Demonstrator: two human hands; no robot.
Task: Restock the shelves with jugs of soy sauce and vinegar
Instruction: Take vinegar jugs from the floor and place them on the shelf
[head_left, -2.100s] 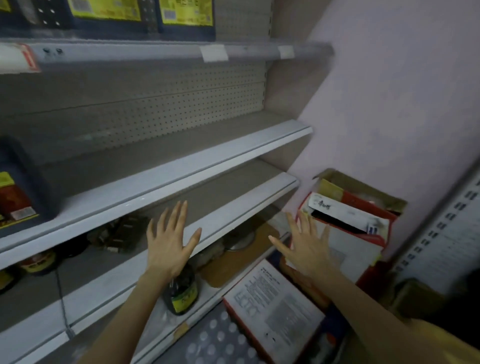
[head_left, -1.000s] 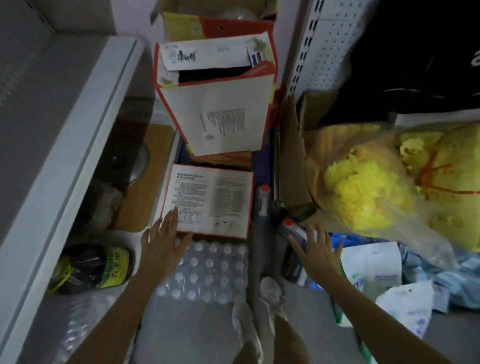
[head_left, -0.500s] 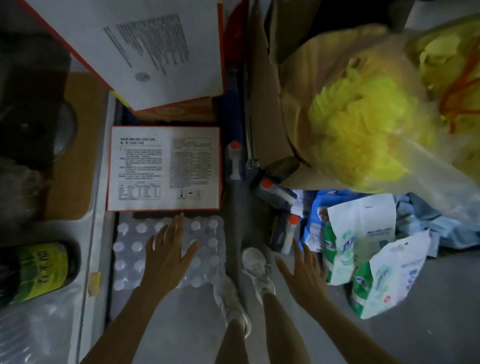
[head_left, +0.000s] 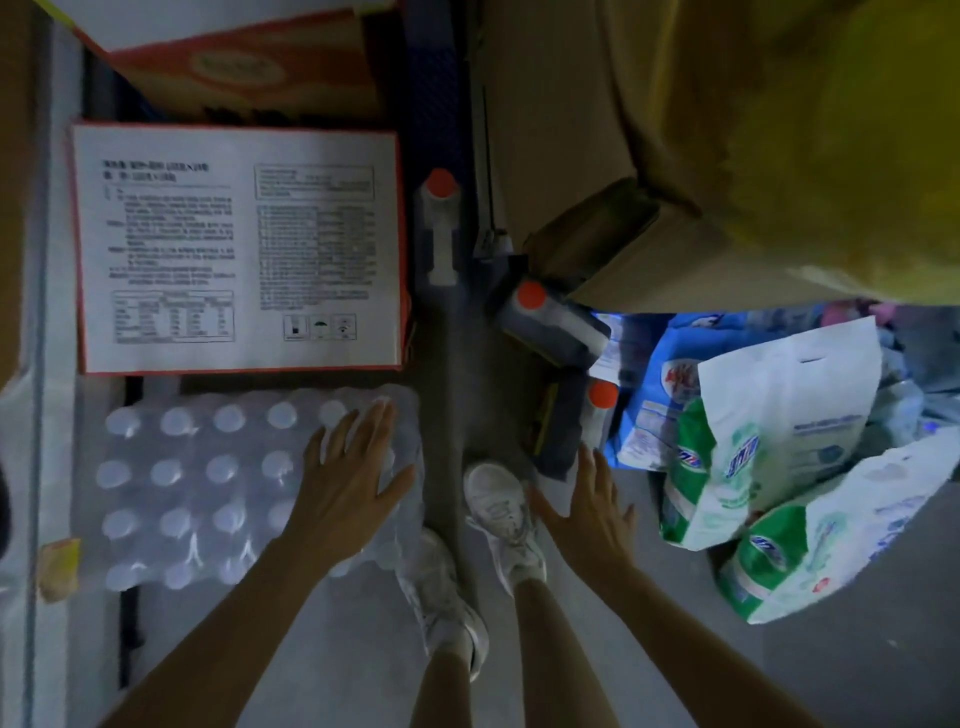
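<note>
A dark jug (head_left: 563, 426) with an orange cap sat on the floor (head_left: 452, 353) right of centre, just above the fingertips of the right hand (head_left: 589, 512), whose grip was open, fingers spread toward it. The left hand (head_left: 353, 483), grip also open, was farther off at centre left, over a wrapped pack of water bottles (head_left: 197, 483).

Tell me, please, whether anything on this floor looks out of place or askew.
Three orange-capped jugs sit loose on the floor: far jug, middle jug, near jug, each turned differently; the middle jug seems tipped beside the cardboard box.
</note>
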